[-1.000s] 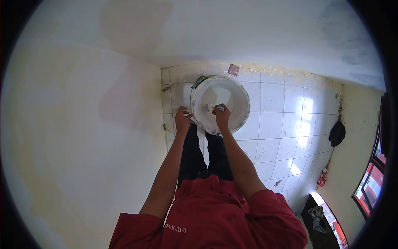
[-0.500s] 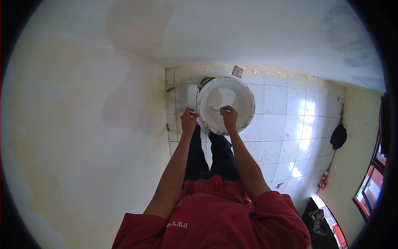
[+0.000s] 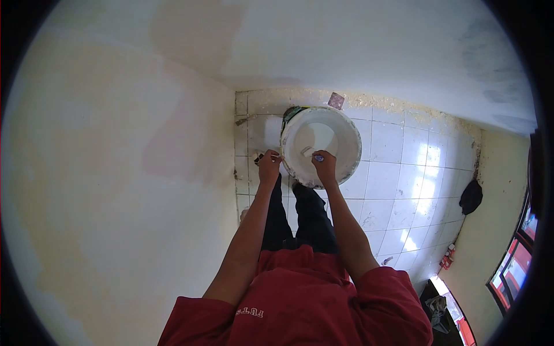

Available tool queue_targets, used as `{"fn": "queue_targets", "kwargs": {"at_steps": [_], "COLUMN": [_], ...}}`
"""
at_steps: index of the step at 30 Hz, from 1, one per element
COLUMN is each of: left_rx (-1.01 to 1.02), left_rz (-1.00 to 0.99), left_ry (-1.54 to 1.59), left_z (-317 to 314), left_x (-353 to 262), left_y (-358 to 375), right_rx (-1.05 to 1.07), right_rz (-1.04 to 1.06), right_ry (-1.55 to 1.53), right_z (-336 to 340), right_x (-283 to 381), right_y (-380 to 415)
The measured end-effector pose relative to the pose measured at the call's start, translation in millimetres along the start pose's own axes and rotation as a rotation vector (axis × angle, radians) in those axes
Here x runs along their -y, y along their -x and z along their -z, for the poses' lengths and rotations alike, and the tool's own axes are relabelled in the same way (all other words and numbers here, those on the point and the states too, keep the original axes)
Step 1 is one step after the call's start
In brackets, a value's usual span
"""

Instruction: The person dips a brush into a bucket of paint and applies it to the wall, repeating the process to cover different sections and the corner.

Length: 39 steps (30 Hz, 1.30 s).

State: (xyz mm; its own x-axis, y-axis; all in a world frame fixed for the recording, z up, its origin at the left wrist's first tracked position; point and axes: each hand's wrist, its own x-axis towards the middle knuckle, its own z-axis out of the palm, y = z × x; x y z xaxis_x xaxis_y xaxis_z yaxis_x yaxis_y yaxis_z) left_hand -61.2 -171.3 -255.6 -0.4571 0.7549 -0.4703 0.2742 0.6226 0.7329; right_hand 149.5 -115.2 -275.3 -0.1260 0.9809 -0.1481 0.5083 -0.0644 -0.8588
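- the bucket (image 3: 357, 144) stood on the tiled floor (image 3: 385, 141), near the corner of two walls, its wide rim smeared and its bottom covered with pale liquid (image 3: 325, 136).
- a flat-headed tool (image 3: 306, 151) was inside the bucket, over or in the liquid; which one could not be told.
- the right hand (image 3: 326, 165) had its fingers closed around the tool's handle, whose end showed a blue mark.
- the left hand (image 3: 268, 167) was at the near left rim, fingers bent and drawn together; whether they gripped the rim or a small pale thing could not be told.
- the handling in the bucket looked under way: the tool was in hand and liquid remained. the left wall (image 3: 104, 144) had yellowish and darker patches, and the far wall (image 3: 346, 46) had grey marks at its right, so both surfaces looked uneven.
- green material (image 3: 290, 116) lay against the bucket's far left side, and a reddish square piece (image 3: 336, 101) lay just beyond the rim.
- white letters on the red shirt (image 3: 323, 294) seemed to read "futs", partly lost in folds; no brand could be read on the bucket or the red packets (image 3: 447, 257) by the right wall.
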Motion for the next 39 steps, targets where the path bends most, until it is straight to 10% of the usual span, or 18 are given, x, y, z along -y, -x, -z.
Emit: {"fn": "queue_targets", "kwargs": {"at_steps": [20, 31, 39], "left_rx": [-0.009, 0.020, 0.015], "left_rz": [-0.039, -0.024, -0.042], "left_ry": [-0.012, -0.034, 0.022], "left_z": [4.3, 14.1, 14.3], "left_x": [1.6, -28.2, -23.6], "left_y": [7.8, 19.8, 22.4], "right_rx": [0.286, -0.274, -0.284], "right_rz": [0.048, -0.448, -0.637], "right_ry": [-0.051, -0.550, -0.602], "right_z": [12.1, 10.1, 3.5], "right_x": [11.9, 17.3, 18.3], "right_y": [-7.7, 3.3, 14.6]}}
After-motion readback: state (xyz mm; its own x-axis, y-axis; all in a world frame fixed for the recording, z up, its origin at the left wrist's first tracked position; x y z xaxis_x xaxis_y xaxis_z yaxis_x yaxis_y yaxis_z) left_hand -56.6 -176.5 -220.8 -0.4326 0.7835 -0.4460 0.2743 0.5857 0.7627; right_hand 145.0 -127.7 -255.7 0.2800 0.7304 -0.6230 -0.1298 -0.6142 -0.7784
